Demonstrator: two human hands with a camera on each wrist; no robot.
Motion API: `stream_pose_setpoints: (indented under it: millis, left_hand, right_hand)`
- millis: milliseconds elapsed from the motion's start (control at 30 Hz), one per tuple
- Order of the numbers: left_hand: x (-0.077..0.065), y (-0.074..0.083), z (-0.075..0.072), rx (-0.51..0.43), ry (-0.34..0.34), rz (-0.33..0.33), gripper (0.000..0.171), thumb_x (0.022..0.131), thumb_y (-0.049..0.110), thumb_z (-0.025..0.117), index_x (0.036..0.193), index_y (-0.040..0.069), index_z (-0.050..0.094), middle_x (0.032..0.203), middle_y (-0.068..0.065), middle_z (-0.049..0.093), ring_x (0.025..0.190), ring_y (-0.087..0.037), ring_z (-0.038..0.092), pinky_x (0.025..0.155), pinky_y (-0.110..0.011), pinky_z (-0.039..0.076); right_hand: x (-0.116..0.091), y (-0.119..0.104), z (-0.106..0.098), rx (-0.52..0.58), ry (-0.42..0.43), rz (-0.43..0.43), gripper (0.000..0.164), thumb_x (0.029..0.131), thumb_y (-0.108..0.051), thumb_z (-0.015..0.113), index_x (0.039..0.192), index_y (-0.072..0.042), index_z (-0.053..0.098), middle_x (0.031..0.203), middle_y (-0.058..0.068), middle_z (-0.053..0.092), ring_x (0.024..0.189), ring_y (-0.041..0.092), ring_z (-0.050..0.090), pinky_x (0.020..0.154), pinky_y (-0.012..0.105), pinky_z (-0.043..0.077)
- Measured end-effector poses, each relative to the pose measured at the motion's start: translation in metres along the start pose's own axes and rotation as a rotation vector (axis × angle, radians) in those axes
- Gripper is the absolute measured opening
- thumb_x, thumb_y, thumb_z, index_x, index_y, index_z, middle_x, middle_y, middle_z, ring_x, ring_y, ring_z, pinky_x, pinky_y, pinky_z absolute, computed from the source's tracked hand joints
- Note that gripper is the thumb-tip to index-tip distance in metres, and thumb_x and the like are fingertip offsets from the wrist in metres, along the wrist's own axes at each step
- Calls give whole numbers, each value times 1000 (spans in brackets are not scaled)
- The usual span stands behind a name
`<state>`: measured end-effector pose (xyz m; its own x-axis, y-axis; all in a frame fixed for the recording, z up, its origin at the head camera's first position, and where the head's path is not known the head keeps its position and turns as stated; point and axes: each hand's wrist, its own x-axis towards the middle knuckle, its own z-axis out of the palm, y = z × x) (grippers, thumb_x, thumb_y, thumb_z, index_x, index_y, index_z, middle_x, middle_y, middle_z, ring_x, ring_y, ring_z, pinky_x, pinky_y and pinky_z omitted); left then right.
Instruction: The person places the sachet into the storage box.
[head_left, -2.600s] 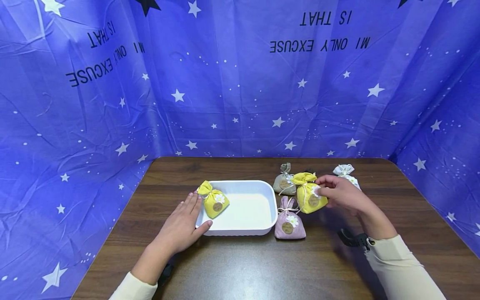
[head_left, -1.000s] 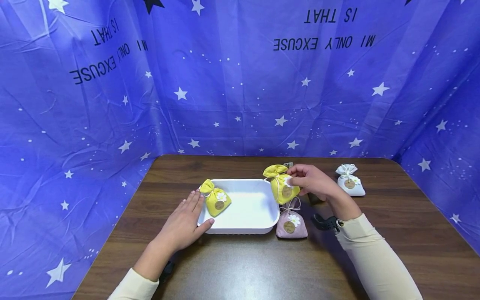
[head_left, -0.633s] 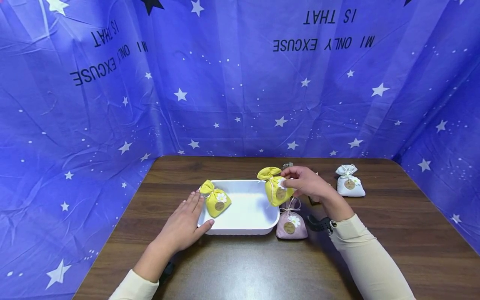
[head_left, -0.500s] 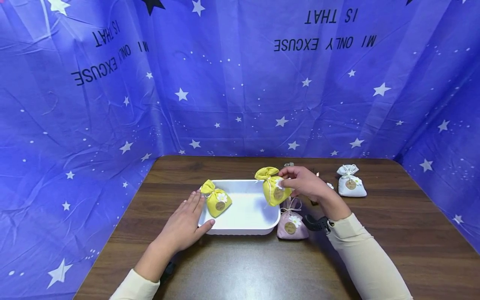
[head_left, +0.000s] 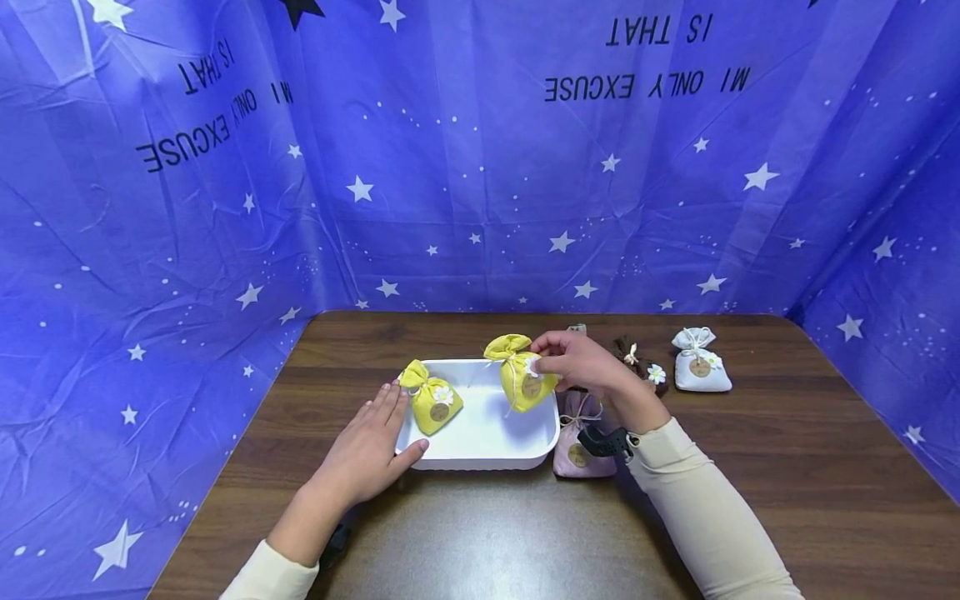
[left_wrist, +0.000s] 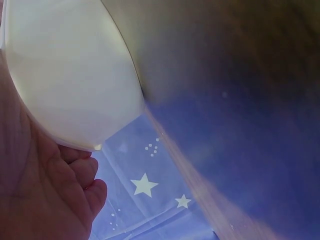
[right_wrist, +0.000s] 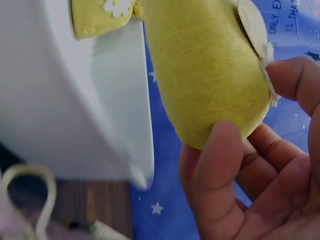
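Note:
Between thumb and fingers, my right hand (head_left: 581, 364) pinches a yellow drawstring sachet (head_left: 517, 385) with a white flower and a round brown tag. It hangs over the right part of a white tray (head_left: 487, 457). In the right wrist view the held sachet (right_wrist: 210, 75) shows close up, the thumb on its flower side. A second yellow sachet (head_left: 433, 404) lies inside the tray at the left. My left hand (head_left: 367, 446) rests against the tray's left end, fingers straight and thumb along the near corner. The left wrist view shows the tray's outer side (left_wrist: 75, 70) by the curled fingertips.
A pink sachet (head_left: 573, 462) lies right of the tray, partly behind my right wrist strap. Farther right are a dark brown sachet (head_left: 637, 362), partly hidden by the hand, and a white sachet (head_left: 701, 371). Only the top of a grey-beige sachet (head_left: 576, 328) shows. A blue star-print curtain (head_left: 480, 167) surrounds the table.
My right hand has carried the yellow sachet leftward from among the other sachets to above the tray. The dark brown sachet has come into view. My left hand stays in place.

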<state>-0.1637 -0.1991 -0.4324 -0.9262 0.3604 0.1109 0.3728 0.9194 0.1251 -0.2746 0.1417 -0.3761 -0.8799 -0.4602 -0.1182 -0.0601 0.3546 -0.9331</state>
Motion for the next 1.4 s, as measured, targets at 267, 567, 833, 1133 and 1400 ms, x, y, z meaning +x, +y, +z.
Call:
stream_pose_setpoints:
  millis: [267,567,833,1133,1400]
  left_hand:
    - [0,0,0,7,3,1,86,99,61,42,151,-6,32,159,-23,26,148,-36,20,117,-52,23]
    - [-1,0,0,6,20,13,84,99,57,47,150,-8,34,158,-24,27,148,-37,21,117,-52,25]
    - [-2,0,1,2,47,18,83,99,56,49,149,-8,36,157,-24,30,147,-37,23,117,-52,25]
    - [-2,-1,1,-2,34,12,84,99,58,47,150,-8,34,158,-24,28,148,-36,21,117,-51,23]
    - [-1,-1,0,-5,18,2,84,99,59,46,151,-7,33,159,-23,27,148,-35,20,118,-51,23]
  right_hand:
    - [13,-10,16,-33,-6,-1,27,87,-10,68,111,-1,64,94,8,63,77,18,58,56,36,53]
    - [28,-15,28,-25,-13,19,27,84,-11,70,109,-2,65,93,5,63,77,16,57,57,33,53]
    - [40,-11,34,-23,-23,30,26,83,-11,70,108,-3,66,93,5,62,78,16,58,57,33,53]
    - [51,-12,46,-58,-54,15,24,82,-12,71,105,-5,67,91,4,62,76,16,57,64,44,55]
    - [58,-17,60,-170,-72,-9,22,81,-10,72,102,-4,68,86,4,63,71,14,58,59,41,56]
